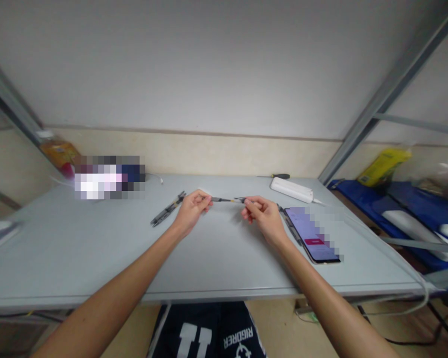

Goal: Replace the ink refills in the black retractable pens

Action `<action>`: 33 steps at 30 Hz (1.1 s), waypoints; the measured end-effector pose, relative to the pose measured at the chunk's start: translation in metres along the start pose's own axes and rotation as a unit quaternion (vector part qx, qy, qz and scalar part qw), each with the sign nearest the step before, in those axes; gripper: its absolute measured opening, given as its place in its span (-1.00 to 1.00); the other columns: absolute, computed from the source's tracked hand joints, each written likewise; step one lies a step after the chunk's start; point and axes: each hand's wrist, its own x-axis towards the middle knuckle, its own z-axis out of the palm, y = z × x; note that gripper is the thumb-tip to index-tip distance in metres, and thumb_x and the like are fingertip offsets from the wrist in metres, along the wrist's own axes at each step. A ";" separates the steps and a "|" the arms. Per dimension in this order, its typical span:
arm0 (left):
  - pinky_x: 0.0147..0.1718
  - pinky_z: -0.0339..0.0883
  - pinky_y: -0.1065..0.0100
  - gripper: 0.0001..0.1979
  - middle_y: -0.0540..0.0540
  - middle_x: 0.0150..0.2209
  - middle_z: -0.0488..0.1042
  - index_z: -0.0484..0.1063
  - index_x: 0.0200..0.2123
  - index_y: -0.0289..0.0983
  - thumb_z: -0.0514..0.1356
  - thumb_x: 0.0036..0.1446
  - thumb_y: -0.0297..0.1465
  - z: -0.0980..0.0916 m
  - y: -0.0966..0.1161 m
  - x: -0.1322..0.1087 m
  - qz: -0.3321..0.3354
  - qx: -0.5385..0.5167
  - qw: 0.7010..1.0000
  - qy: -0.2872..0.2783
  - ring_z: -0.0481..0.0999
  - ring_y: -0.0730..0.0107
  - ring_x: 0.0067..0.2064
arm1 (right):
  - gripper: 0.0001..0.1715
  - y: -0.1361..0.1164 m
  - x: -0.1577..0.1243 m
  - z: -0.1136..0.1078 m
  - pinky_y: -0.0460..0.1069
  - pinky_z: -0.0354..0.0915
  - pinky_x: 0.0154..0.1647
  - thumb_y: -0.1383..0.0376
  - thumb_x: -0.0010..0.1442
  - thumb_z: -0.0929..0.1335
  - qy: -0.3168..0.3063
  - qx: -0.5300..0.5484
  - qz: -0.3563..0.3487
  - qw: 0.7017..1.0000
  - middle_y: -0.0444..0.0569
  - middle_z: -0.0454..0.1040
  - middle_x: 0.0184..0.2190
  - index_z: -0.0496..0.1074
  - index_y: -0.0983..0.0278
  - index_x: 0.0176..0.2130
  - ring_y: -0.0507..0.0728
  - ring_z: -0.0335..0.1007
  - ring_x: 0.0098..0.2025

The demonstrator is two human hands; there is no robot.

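Note:
My left hand [194, 206], fingers closed in a pinch, holds a slim dark grey pen [221, 200] level above the table, its narrow end pointing right. My right hand [259, 211] is also closed, pinching a small dark pen part [240, 199] close to that narrow end. Whether the two pieces touch is too small to tell. Beside my left hand lies a group of similar dark grey pens [167, 211] on the table. More dark pens [293, 227] lie to the right of my right hand, partly hidden by it, along the edge of a phone [313, 236].
A white power strip [291, 190] with a cable lies at the back right, a screwdriver [280, 176] behind it. An orange bottle [59, 151] and a blurred-out object [108, 179] stand back left. Metal posts frame the grey table [209, 268]; a blue surface [358, 196] holds items at right.

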 end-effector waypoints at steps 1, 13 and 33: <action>-0.49 0.15 0.49 -0.73 -0.01 -0.54 0.44 0.37 -0.45 -0.30 0.31 -0.11 -0.24 0.000 0.000 0.000 0.000 -0.004 1.000 0.001 0.32 0.57 -0.53 | -0.62 0.001 0.000 0.000 -0.13 0.14 -0.64 0.05 -0.01 0.39 -0.001 -0.020 0.000 1.000 -0.11 0.43 -0.66 0.41 0.33 -0.39 -0.02 0.23 -0.66; -0.49 0.15 0.48 -0.74 0.03 -0.61 0.38 0.37 -0.50 -0.30 0.32 -0.14 -0.26 0.001 0.003 -0.001 -0.008 -0.011 1.000 0.021 0.32 0.56 -0.55 | -0.50 0.008 0.003 -0.009 -0.11 0.20 -0.61 0.06 0.02 0.36 0.007 -0.157 -0.067 0.985 -0.07 0.48 -0.54 0.42 0.33 -0.12 0.02 0.31 -0.58; -0.52 0.15 0.47 -0.75 0.02 -0.60 0.39 0.36 -0.51 -0.31 0.33 -0.18 -0.28 0.005 0.010 -0.002 -0.020 -0.032 0.999 0.025 0.30 0.58 -0.57 | -0.54 0.008 0.000 -0.009 -0.10 0.22 -0.49 0.23 0.02 0.37 0.011 -0.252 -0.134 0.958 -0.02 0.51 -0.33 0.38 0.24 -0.05 0.09 0.41 -0.32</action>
